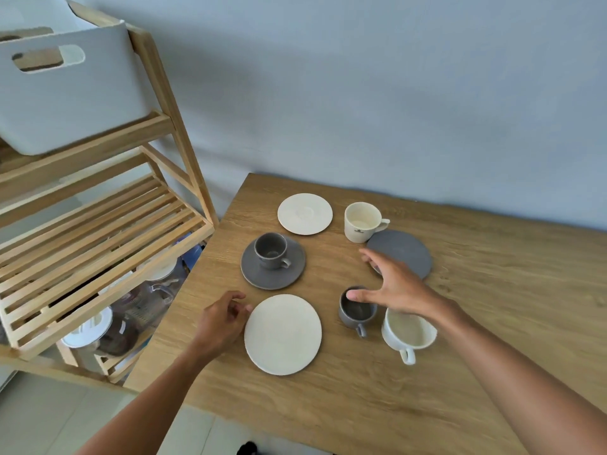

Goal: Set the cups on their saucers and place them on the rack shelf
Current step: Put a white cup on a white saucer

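- The grey cup (356, 311) stands on the table (492, 307), directly under the right hand (399, 287), handle toward the person.
- The right hand is spread wide, holding nothing.
- The left hand (223, 320), loosely curled and empty, touches the cream saucer (282, 334).

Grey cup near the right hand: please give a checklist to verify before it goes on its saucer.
1. Right hand open above the grey cup: ok.
2. Cup gripped: not ok, the fingers are spread.
3. Free grey saucer bare: ok.
4. White cup close beside the grey cup, clearance: cannot tell.
5. Left hand clear of the path, at the white saucer: ok.
6. Rack shelf free: ok.
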